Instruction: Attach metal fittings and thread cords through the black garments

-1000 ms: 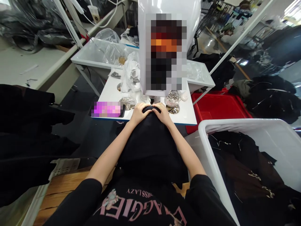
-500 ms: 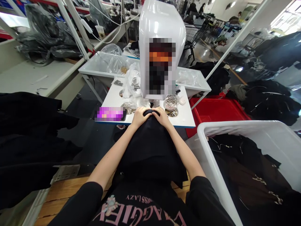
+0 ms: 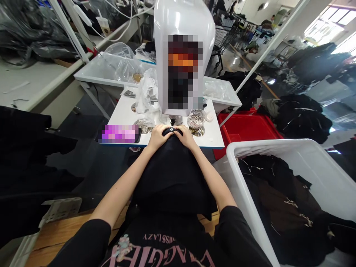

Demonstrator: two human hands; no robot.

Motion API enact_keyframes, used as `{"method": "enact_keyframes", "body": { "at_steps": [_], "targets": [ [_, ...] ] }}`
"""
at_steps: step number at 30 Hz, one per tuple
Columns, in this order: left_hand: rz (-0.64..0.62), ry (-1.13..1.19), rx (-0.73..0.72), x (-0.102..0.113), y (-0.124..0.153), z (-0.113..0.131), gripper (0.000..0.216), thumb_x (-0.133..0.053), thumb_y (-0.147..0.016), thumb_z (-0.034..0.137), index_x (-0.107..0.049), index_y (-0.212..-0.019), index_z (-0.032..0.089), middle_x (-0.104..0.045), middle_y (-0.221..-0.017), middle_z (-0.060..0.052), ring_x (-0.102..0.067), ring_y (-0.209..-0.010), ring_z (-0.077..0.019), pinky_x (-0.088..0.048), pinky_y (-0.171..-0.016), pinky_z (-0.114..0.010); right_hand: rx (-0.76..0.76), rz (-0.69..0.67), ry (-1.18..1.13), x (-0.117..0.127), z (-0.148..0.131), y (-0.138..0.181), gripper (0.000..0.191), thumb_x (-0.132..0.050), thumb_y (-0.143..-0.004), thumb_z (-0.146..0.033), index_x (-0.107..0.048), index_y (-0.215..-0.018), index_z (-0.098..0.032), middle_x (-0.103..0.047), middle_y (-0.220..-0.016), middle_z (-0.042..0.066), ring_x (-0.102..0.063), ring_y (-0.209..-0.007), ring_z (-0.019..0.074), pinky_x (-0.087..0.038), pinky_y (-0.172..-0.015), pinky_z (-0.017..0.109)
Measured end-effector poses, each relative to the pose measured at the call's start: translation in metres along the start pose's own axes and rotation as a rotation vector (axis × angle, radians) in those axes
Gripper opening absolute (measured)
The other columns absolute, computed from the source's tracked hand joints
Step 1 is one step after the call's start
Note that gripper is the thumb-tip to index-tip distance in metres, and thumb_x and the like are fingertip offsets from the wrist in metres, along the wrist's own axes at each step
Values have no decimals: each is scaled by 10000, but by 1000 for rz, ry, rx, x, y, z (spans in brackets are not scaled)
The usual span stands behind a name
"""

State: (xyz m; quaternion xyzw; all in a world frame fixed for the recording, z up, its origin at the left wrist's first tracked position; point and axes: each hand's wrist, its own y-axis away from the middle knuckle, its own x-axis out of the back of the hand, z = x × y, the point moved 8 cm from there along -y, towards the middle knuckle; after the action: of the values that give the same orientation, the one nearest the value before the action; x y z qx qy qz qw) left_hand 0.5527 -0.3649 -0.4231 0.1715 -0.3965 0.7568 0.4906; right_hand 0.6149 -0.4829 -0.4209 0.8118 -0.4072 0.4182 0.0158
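Front edge of the white worktable (image 3: 125, 120) sits just past my left hand (image 3: 158, 136) and right hand (image 3: 185, 137), fingers curled narrow, holding bunched black cloth (image 3: 172, 178).

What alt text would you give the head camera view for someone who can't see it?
The left hand and right hand hold a black garment at the edge of a white worktable, below a white-cased machine. A clear jar of small metal pieces stands beside the machine, and a white tub of black clothing sits at lower right.
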Motion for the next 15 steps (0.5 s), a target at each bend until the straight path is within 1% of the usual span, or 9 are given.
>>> {"method": "enact_keyframes", "body": {
  "at_steps": [3, 5, 7, 9, 11, 12, 14, 15],
  "targets": [
    [-8, -32, 17, 4, -2, -1, 283, -592, -778, 406, -615, -951, 183, -636, -965, -78, -558, -951, -241, -405, -866, -360, -83, 0, -10, 5, 1, -2, 163, -567, -824, -309, -579, -937, -191, -623, -968, 48, -552, -922, 195, -402, -843, 326],
    [-13, -52, 71, 10, -4, -5, 309, -622, -746, 452, -600, -903, 187, -631, -925, -73, -570, -897, -241, -421, -799, -342, -134, -10, -40, 9, 0, -4, 161, -571, -808, -334, -551, -883, -194, -610, -881, 18, -553, -826, 180, -412, -774, 304],
    [-34, -39, 111, 17, -2, -9, 303, -638, -726, 467, -572, -840, 194, -620, -842, -50, -575, -799, -221, -427, -719, -316, -118, -20, -76, 15, -8, -2, 153, -555, -805, -334, -518, -862, -197, -582, -831, -1, -538, -776, 167, -409, -733, 285],
    [-80, -9, 89, 24, 5, -6, 240, -623, -747, 413, -542, -816, 198, -587, -765, -25, -556, -711, -188, -424, -662, -292, -45, -50, -89, 22, -19, 5, 113, -519, -814, -289, -491, -876, -199, -554, -807, -5, -524, -753, 159, -407, -714, 273],
    [-115, -8, 4, 31, 19, 2, 125, -571, -777, 291, -517, -836, 196, -549, -738, -16, -532, -673, -167, -426, -637, -279, 65, -119, -38, 25, -32, 19, 91, -470, -803, -191, -479, -893, -198, -537, -822, 9, -509, -757, 159, -406, -704, 268],
    [-119, -26, -57, 35, 28, 8, 77, -535, -780, 222, -504, -845, 195, -535, -743, -19, -525, -682, -165, -430, -638, -277, 126, -156, 19, 25, -37, 29, 128, -441, -786, -136, -478, -894, -195, -532, -835, 23, -499, -768, 164, -404, -697, 268],
    [-93, -84, -215, 44, 51, 25, 114, -471, -770, 108, -483, -842, 196, -530, -774, -33, -518, -729, -169, -441, -662, -280, 261, -187, 182, 24, -47, 52, 202, -395, -753, -54, -487, -878, -182, -528, -852, 52, -473, -788, 179, -392, -674, 271],
    [-65, -111, -309, 49, 63, 36, 144, -453, -768, 72, -478, -835, 196, -534, -790, -40, -512, -747, -169, -444, -672, -281, 331, -162, 271, 25, -52, 64, 214, -384, -752, -30, -493, -861, -178, -530, -841, 60, -459, -780, 183, -381, -659, 274]
  ]
}}
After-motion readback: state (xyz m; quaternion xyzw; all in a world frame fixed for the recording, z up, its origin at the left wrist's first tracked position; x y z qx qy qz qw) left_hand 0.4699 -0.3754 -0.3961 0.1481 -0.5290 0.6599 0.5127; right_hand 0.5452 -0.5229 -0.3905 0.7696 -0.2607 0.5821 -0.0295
